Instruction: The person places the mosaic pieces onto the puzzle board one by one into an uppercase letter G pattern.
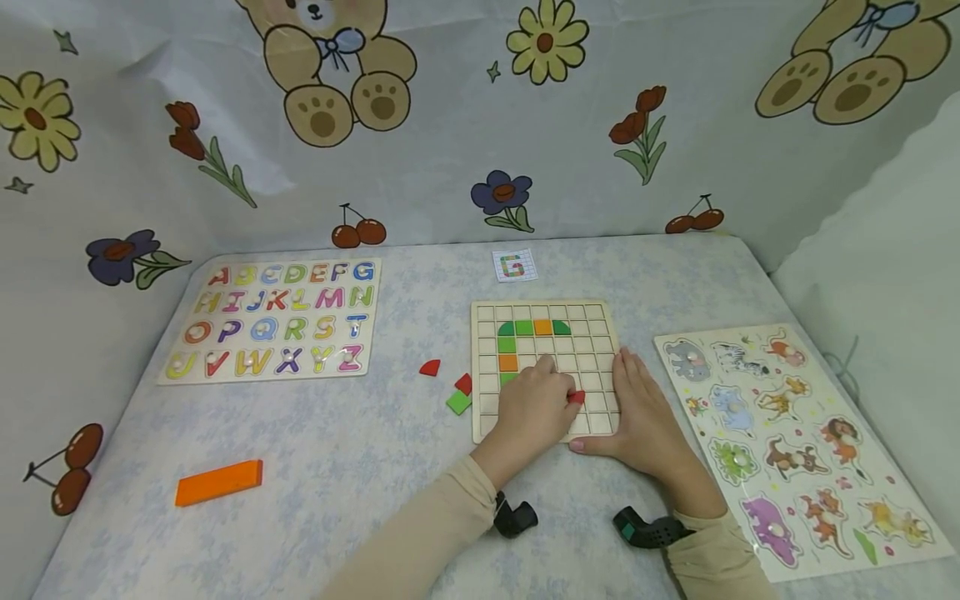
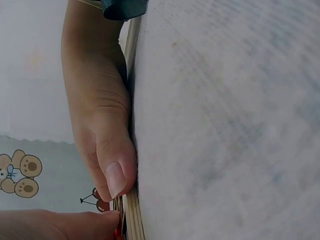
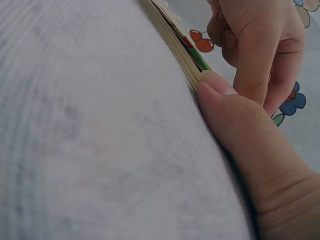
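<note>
Pinching a small red piece (image 1: 575, 397) in the grip of our left hand (image 1: 534, 412), we are holding it over the lower middle of the wooden grid board (image 1: 600, 321), fingers curled round it. Our right hand (image 1: 643, 417) is lying flat with straight fingers along the board's right edge, its thumb pressing the near edge, as the right wrist view is showing. On the grid, green and orange pieces (image 1: 525, 327) are sitting in a curved line across the upper left squares. Just left of the board, a red piece and a green piece (image 1: 458, 402) are lying together on the table (image 1: 337, 467), with a red quarter-round piece (image 1: 431, 367) a little beyond them. Nearer us on the left, an orange bar (image 1: 218, 482) is lying alone. To the right, an animal puzzle (image 1: 795, 433) is resting; farther left, an alphabet puzzle (image 1: 273, 318); beyond the board, a small pattern card (image 1: 514, 265).
</note>
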A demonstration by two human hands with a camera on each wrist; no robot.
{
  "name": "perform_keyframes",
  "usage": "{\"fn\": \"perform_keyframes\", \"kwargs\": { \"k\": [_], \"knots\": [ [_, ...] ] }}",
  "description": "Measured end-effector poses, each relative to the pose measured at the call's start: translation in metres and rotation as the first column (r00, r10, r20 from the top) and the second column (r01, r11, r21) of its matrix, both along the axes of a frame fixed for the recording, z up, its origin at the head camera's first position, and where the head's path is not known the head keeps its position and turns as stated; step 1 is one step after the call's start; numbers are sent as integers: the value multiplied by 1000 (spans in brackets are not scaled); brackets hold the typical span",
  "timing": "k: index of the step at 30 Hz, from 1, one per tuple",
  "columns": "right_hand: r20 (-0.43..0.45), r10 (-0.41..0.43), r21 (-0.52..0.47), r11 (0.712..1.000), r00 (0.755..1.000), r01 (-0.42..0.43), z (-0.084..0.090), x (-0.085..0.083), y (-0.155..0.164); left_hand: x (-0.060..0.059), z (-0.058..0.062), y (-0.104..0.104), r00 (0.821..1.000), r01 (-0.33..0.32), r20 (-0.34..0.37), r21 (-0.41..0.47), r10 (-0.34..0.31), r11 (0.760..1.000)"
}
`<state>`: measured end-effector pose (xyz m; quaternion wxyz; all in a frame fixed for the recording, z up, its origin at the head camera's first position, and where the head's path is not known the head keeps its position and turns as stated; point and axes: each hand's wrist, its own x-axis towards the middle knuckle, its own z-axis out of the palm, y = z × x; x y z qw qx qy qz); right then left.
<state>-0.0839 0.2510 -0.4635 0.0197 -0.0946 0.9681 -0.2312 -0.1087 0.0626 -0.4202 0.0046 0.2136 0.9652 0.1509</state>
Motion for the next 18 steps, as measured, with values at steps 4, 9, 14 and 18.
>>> {"fn": "perform_keyframes", "kwargs": {
  "k": [4, 9, 14, 18],
  "knots": [
    [-8, 0, -7, 1000, 1000, 0, -1, 0, 0, 0, 0, 0, 1000, -8, 21, 10, 7, 1000],
    [-20, -1, -14, 1000, 1000, 1, -3, -1, 1, 0, 2, -1, 999, -9, 33, 13, 9, 1000],
    [-14, -4, -15, 1000, 1000, 4, -3, -1, 1, 2, 3, -4, 999, -19, 38, 15, 18, 1000],
    [-6, -7, -13, 1000, 1000, 7, -2, -1, 1, 4, 3, -5, 999, -23, 32, 27, 22, 999]
  ]
}}
